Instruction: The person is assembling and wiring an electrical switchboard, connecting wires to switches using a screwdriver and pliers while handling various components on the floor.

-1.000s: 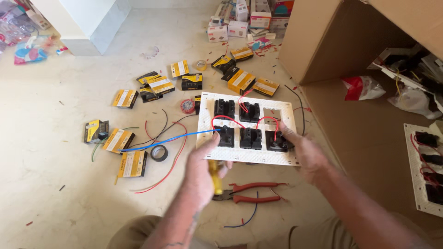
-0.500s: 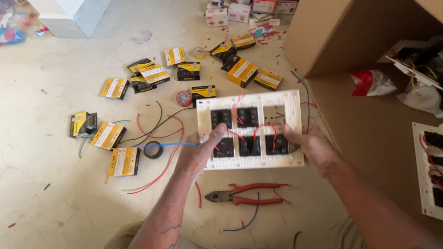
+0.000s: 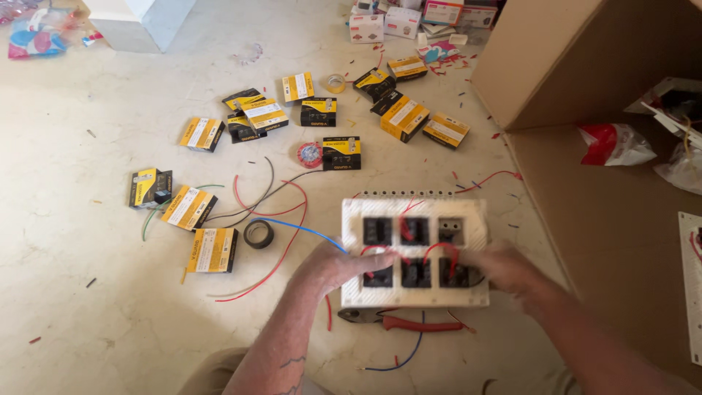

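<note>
A white switch plate [image 3: 414,206] with several black modules and short red jumper wires lies back-side up on the floor in front of me. My left hand [image 3: 344,265] grips its lower left edge, fingers over the bottom-left module. My right hand [image 3: 504,269], blurred by motion, sits on the lower right corner by the bottom-right module. A blue wire [image 3: 303,228] runs from the plate's left side out across the floor. Red-handled pliers [image 3: 409,322] lie just below the plate, partly hidden by it.
Several yellow-and-black small boxes [image 3: 210,249] are scattered on the floor to the left and beyond. A black tape roll [image 3: 258,233] and a red tape roll [image 3: 310,154] lie among loose red and black wires. A large cardboard sheet [image 3: 607,212] stands at right.
The plate has shifted down and to the right in view as my head moved. My left hand slid to the plate's lower left edge; my right hand moved along the bottom right.
</note>
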